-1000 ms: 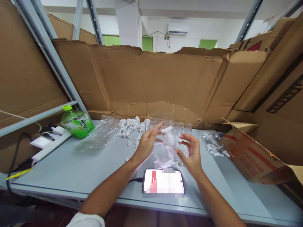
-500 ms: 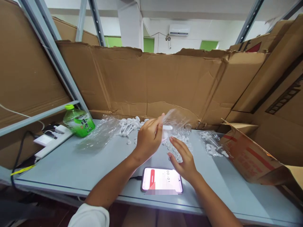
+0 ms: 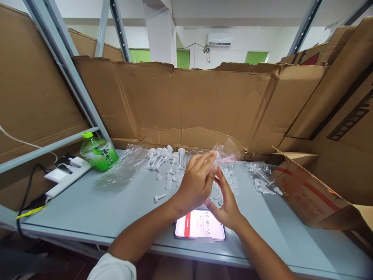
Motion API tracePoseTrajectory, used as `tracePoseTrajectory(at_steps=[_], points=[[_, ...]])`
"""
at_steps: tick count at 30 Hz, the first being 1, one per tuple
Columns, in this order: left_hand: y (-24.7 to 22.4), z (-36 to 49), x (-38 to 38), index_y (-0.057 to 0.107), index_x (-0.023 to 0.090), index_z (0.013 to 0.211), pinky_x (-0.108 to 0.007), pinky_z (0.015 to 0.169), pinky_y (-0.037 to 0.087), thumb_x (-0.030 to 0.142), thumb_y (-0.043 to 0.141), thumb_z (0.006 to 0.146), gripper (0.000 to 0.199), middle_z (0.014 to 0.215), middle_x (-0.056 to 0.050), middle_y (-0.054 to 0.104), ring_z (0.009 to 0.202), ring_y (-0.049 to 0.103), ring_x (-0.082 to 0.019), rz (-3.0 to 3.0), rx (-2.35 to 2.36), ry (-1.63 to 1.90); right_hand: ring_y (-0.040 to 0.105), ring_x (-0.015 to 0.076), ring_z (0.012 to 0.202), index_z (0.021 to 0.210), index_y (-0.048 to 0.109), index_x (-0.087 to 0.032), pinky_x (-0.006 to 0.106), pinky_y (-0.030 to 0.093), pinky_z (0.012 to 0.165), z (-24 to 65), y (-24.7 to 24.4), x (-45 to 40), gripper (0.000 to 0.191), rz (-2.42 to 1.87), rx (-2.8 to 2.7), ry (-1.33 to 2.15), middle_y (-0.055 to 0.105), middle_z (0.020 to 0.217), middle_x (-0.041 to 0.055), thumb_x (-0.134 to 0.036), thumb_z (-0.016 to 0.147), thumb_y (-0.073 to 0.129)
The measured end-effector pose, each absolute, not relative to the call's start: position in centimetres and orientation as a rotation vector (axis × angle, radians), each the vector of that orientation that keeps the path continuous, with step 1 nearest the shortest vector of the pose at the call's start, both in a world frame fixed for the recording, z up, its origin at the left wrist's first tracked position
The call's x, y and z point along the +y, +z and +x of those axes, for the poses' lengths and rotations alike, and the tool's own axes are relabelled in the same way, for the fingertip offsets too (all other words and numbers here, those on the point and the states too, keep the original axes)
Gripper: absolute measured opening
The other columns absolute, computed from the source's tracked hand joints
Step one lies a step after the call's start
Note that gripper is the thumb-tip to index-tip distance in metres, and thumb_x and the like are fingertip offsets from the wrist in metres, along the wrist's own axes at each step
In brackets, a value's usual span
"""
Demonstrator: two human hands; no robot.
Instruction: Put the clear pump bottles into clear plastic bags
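My left hand (image 3: 198, 181) is closed above the middle of the table, its fingers on a clear plastic bag (image 3: 229, 152) that spreads out beyond them. Something white shows at its fingertips, partly hidden. My right hand (image 3: 226, 203) is close beside it, thumb and fingers apart, fingertips by the left hand's fingers. Below both hands lies a phone (image 3: 199, 225) with a timer on its screen. Small white round caps (image 3: 230, 181) are scattered behind the hands. Further left is a pile of white stemmed plastic pieces (image 3: 160, 155), with a single stemmed piece (image 3: 160, 198) lying nearer me.
A green drink bottle (image 3: 99, 153) and a power strip (image 3: 68, 177) stand at the left, beside a crumpled clear plastic sheet (image 3: 122, 167). To the right are a bag of white parts (image 3: 264, 181) and an open cardboard box (image 3: 311, 190). A cardboard wall (image 3: 192, 101) closes off the back.
My left hand has moved right and a little lower with the plastic bag, and my right hand now meets it. A single stemmed white piece now shows on the table at the left.
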State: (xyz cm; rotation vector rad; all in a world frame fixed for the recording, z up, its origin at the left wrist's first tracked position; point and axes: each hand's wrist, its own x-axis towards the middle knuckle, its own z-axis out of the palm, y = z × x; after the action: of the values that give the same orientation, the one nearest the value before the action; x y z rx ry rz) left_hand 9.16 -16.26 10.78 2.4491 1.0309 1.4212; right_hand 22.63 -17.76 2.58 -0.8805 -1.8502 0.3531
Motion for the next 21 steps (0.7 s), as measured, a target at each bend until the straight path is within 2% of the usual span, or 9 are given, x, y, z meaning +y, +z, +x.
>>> tracePoseTrajectory(at_steps=[2,4,8,11,13,15,17,19,21], points=[[10.6,9.5,-16.7,0.038,0.019,0.128,-0.042,0.099,0.030,0.027,0.040,0.086,0.043,0.128,-0.009,0.045,0.117,0.037,-0.023,2.440,0.924,1.420,0.015,0.0277,0.132,0.138,0.006,-0.030,0.050,0.024,0.104,22.6,2.4,-17.8,0.084,-0.854,-1.754,0.433,0.012,0.146,0.0055,-0.029,0.074,0.061],[10.5,9.7,-17.0,0.034,0.022,0.130,-0.042,0.100,0.028,0.030,0.044,0.084,0.047,0.130,-0.009,0.042,0.119,0.035,-0.023,2.394,0.805,1.406,0.017,0.0266,0.132,0.137,0.006,-0.032,0.049,0.024,0.104,22.5,2.5,-17.7,0.085,-0.799,-1.635,0.546,0.012,0.146,0.0051,-0.032,0.074,0.061],[10.4,9.9,-17.3,0.035,0.027,0.128,-0.041,0.100,0.032,0.026,0.041,0.086,0.043,0.133,-0.007,0.037,0.119,0.037,-0.022,2.166,0.613,1.402,0.030,0.0255,0.126,0.135,0.017,-0.033,0.044,0.032,0.101,22.6,3.5,-17.4,0.085,-0.674,-1.370,0.770,0.026,0.140,0.0067,-0.044,0.066,0.066],[10.1,10.1,-17.0,0.038,0.027,0.124,-0.035,0.090,0.043,0.023,0.040,0.086,0.038,0.131,-0.007,0.036,0.112,0.045,-0.019,1.979,0.498,1.375,0.040,0.0239,0.119,0.127,0.032,-0.034,0.042,0.036,0.097,22.7,4.1,-17.0,0.069,-0.743,-1.161,0.849,0.038,0.131,0.0059,-0.040,0.067,0.067],[9.8,10.1,-16.5,0.042,0.027,0.120,-0.031,0.084,0.047,0.022,0.042,0.085,0.035,0.129,-0.007,0.037,0.108,0.047,-0.018,1.913,0.477,1.407,0.046,0.0219,0.112,0.120,0.040,-0.033,0.040,0.039,0.094,22.7,4.3,-17.0,0.056,-0.794,-1.071,0.899,0.045,0.123,0.0050,-0.033,0.070,0.066],[9.5,9.7,-15.8,0.044,0.027,0.118,-0.032,0.086,0.045,0.023,0.048,0.082,0.036,0.128,-0.007,0.039,0.110,0.046,-0.019,1.894,0.562,1.494,0.051,0.0209,0.105,0.116,0.043,-0.032,0.039,0.042,0.090,22.8,4.4,-17.0,0.051,-0.788,-1.054,0.982,0.051,0.115,0.0047,-0.030,0.071,0.065],[9.2,9.2,-15.1,0.041,0.027,0.121,-0.035,0.091,0.039,0.025,0.059,0.075,0.049,0.128,-0.007,0.040,0.114,0.042,-0.021,1.871,0.716,1.533,0.053,0.0211,0.103,0.116,0.043,-0.031,0.038,0.044,0.087,22.9,4.5,-17.0,0.051,-0.754,-1.070,1.077,0.052,0.114,0.0050,-0.029,0.070,0.066],[9.0,8.6,-14.4,0.038,0.026,0.124,-0.037,0.090,0.039,0.030,0.065,0.069,0.061,0.123,-0.009,0.046,0.110,0.045,-0.022,1.812,0.802,1.380,0.051,0.0218,0.105,0.115,0.043,-0.031,0.039,0.042,0.089,23.1,4.5,-17.1,0.052,-0.732,-1.095,1.139,0.051,0.117,0.0054,-0.029,0.069,0.067],[8.7,8.0,-13.8,0.045,0.020,0.117,-0.034,0.082,0.044,0.035,0.065,0.069,0.054,0.109,-0.009,0.055,0.098,0.053,-0.021,1.725,0.780,1.138,0.048,0.0225,0.110,0.114,0.043,-0.030,0.040,0.040,0.092,23.1,4.5,-17.0,0.054,-0.717,-1.136,1.161,0.051,0.118,0.0056,-0.030,0.066,0.069]])
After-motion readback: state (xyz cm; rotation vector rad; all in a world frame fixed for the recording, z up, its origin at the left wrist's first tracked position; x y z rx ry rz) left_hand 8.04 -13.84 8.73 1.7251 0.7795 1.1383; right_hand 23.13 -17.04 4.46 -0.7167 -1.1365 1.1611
